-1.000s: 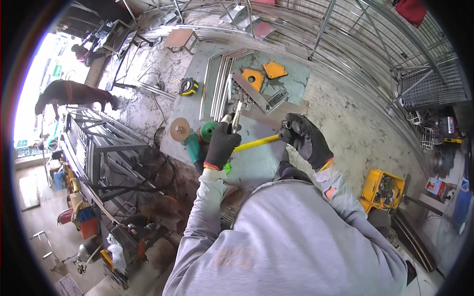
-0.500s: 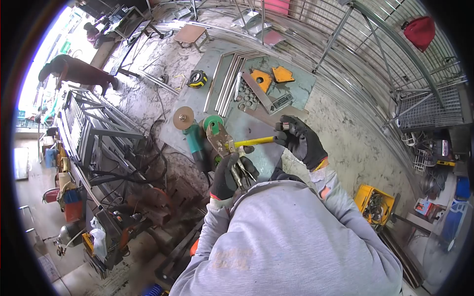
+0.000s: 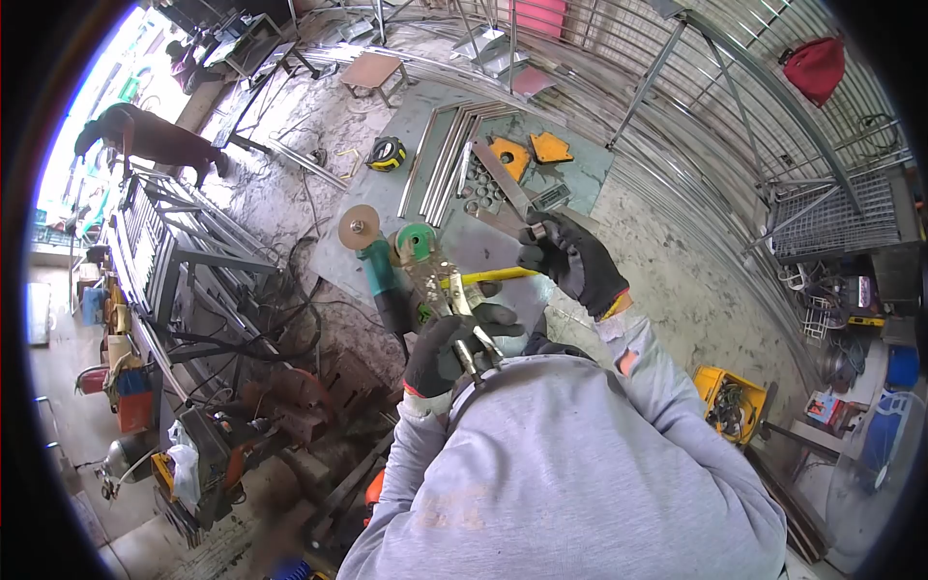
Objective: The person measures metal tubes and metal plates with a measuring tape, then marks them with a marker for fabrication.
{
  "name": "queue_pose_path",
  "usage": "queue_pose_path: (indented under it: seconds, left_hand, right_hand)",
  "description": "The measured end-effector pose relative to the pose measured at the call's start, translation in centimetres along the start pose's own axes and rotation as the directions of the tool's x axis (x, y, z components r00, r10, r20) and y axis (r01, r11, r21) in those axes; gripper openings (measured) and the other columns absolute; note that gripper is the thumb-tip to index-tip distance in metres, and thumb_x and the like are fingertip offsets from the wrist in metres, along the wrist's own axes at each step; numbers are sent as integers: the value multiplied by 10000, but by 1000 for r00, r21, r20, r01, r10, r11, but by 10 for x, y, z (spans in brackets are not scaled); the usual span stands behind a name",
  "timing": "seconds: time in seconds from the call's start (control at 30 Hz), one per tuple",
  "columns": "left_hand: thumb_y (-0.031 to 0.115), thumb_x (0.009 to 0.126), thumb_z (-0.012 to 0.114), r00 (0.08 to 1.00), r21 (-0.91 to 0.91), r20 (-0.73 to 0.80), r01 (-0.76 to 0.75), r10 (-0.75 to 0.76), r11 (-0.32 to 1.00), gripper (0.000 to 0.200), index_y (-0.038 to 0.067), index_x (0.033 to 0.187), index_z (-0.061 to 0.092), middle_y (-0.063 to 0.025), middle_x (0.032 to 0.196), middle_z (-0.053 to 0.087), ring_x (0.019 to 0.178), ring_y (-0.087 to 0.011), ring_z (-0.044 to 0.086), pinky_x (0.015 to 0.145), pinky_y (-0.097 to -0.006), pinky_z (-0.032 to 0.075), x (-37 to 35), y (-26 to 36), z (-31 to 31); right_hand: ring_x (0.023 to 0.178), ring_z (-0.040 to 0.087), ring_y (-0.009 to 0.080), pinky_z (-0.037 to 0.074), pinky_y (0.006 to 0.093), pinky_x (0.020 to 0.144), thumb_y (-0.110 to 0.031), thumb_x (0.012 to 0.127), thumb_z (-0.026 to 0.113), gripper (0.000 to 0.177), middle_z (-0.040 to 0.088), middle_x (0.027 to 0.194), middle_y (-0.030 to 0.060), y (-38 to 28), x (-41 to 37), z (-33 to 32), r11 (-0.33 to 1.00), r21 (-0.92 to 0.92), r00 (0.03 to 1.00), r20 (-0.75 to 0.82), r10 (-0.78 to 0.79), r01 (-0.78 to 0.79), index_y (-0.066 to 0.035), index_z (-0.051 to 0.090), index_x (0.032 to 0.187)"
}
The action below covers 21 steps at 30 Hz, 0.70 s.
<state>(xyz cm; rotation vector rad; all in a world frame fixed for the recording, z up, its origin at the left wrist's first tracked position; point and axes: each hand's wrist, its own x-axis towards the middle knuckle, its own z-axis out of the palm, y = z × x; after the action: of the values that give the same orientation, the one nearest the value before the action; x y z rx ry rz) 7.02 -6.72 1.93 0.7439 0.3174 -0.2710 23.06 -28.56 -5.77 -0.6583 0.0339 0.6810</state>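
My left hand (image 3: pixel 440 356), in a dark glove, is closed around the handles of locking pliers (image 3: pixel 458 302), whose worn jaws point away from me. My gloved right hand (image 3: pixel 580 266) is raised to the right, its fingertips pinching a small metal ring-like piece (image 3: pixel 537 232). Between the hands lies a yellow bar (image 3: pixel 498 275), partly hidden at its left end by the pliers. Beyond the pliers is a green-backed disc tool (image 3: pixel 418 242). Just left of it rests a teal angle grinder (image 3: pixel 382 275) with a tan disc.
A metal sheet (image 3: pixel 387 208) carries steel tubes (image 3: pixel 452 164), several small rings (image 3: pixel 480 198), orange magnetic squares (image 3: pixel 551 148) and a tape measure (image 3: pixel 386 154). Metal frames (image 3: pixel 174 261) and cables stand left; a yellow crate (image 3: pixel 727 401) sits right. A person (image 3: pixel 155 135) bends over at far left.
My right hand has shifted slightly left with the small metal piece. My left hand has tilted the pliers, and their handles now look spread further apart.
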Motion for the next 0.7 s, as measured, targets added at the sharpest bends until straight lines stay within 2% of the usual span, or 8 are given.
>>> queue_pose_path:
  seconds: [0.1, 0.13, 0.23, 0.3, 0.37, 0.4, 0.5, 0.7]
  left_hand:
    - [121, 983, 655, 886, 506, 195, -459, 421, 731, 404, -16, 1359, 602, -202, 1203, 697, 1107, -296, 706, 942, -373, 580, 10, -64, -87]
    - [-1, 910, 709, 993, 289, 60, -119, 106, 950, 366, 3, 1273, 663, -201, 1272, 683, 1180, -293, 685, 974, -378, 558, 10, -44, -78]
    - [20, 911, 707, 914, 701, 324, -405, 244, 587, 260, -16, 1169, 708, -202, 1344, 658, 1203, -275, 675, 998, -373, 539, 8, -22, -52]
    - [22, 891, 725, 992, 461, 117, -95, 45, 882, 222, -32, 1106, 728, -226, 1384, 635, 1201, -296, 675, 1005, -399, 537, 10, -17, -40]
    - [37, 902, 717, 754, 658, 591, -656, 286, 371, 306, -42, 1198, 706, -229, 1414, 628, 1205, -324, 672, 1031, -415, 526, 20, -28, -64]
    - [42, 932, 700, 952, 502, 306, -192, 35, 843, 336, -43, 1257, 684, -233, 1446, 612, 1260, -341, 645, 1070, -424, 502, 14, -10, -34]
    - [43, 953, 666, 799, 688, 549, -598, 244, 410, 384, -51, 1325, 656, -215, 1483, 592, 1330, -315, 603, 1121, -397, 466, 20, -32, -68]
    - [104, 942, 663, 892, 534, 444, -341, 87, 774, 543, -70, 1450, 577, -208, 1510, 568, 1365, -293, 588, 1170, -383, 436, 14, -13, -36]
  right_hand:
    - [1035, 716, 277, 590, 428, 979, -145, 1078, 554, 370, 708, 1202, 182, -9, 16, 14, 999, -41, 988, 150, -27, 33, 35, 572, 1401]
    - [1019, 698, 275, 577, 425, 983, -155, 1090, 538, 370, 702, 1194, 179, -14, 19, 24, 992, -123, 989, 151, -8, 26, 44, 578, 1399]
    - [1018, 699, 271, 574, 406, 971, -169, 1103, 537, 380, 709, 1174, 178, -31, 24, 52, 981, -192, 992, 109, 60, -38, 69, 582, 1395]
    - [1049, 719, 261, 577, 384, 964, -188, 1103, 559, 381, 723, 1179, 163, -39, 27, 65, 920, -392, 982, 172, 77, -3, 61, 603, 1387]
    - [1083, 727, 246, 574, 356, 968, -228, 1099, 586, 404, 727, 1196, 151, -44, 30, 67, 870, -490, 975, 216, 59, 56, 51, 620, 1389]
    - [1088, 725, 232, 570, 354, 980, -228, 1086, 612, 413, 728, 1216, 136, -48, 33, 66, 826, -561, 956, 269, 114, 59, 48, 624, 1393]
    - [1097, 715, 204, 564, 351, 989, -208, 1058, 663, 426, 729, 1255, 109, -49, 34, 63, 732, -666, 927, 350, 136, 144, 40, 629, 1402]
    - [1109, 683, 156, 550, 340, 980, -149, 1014, 720, 417, 729, 1312, 79, -54, 27, 71, 705, -695, 930, 335, 148, 138, 16, 659, 1392]
